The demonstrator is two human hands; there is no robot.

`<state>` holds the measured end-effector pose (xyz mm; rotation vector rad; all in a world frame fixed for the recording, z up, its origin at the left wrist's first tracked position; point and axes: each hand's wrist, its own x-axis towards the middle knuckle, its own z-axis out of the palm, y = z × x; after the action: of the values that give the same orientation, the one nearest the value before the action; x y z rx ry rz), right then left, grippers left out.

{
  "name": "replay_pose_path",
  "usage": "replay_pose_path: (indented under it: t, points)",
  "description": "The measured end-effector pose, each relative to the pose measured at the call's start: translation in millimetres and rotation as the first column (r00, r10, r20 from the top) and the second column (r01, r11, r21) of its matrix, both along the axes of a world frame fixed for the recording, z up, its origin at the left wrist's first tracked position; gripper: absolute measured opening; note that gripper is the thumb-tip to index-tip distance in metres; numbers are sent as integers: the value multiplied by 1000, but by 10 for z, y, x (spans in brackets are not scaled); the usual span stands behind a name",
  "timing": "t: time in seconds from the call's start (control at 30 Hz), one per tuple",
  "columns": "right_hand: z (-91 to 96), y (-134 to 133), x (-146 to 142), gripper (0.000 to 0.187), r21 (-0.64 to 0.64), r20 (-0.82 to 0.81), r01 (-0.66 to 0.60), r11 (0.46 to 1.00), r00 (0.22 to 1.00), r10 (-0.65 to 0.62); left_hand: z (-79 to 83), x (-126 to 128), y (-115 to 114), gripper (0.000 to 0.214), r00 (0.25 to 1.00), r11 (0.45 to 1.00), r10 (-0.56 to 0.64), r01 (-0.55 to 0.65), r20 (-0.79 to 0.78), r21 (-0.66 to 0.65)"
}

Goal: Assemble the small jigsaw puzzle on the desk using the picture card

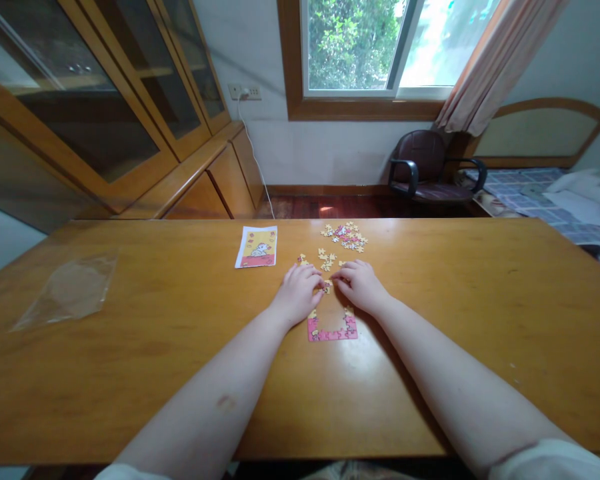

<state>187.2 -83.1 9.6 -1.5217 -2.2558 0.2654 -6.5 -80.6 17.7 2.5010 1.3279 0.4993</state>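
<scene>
Both my hands rest on the wooden table (130,373), fingertips meeting over a small yellow puzzle piece (327,287). My left hand (300,293) has its fingers curled and pinched toward that piece. My right hand (360,285) mirrors it, fingers bent and pressed on the same spot. Just below the hands lies a partly joined pink puzzle border (333,329), a U-shaped frame. Loose yellow pieces (326,259) lie right above the fingers, and a bigger heap of pieces (345,236) sits farther back.
A printed picture card (257,246) lies left of the pieces. A clear plastic bag (70,290) lies at the table's far left. Beyond the table stand a dark office chair (425,172), a wooden glass-door cabinet (130,113) and a window (375,47).
</scene>
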Motion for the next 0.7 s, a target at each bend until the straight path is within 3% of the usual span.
replay_pose_path:
  t: [0.7]
  points:
    - [-19, 31, 16, 19, -6, -10, 1, 1000, 1000, -1, -51, 57, 38, 7, 999, 999, -6, 3, 53, 52]
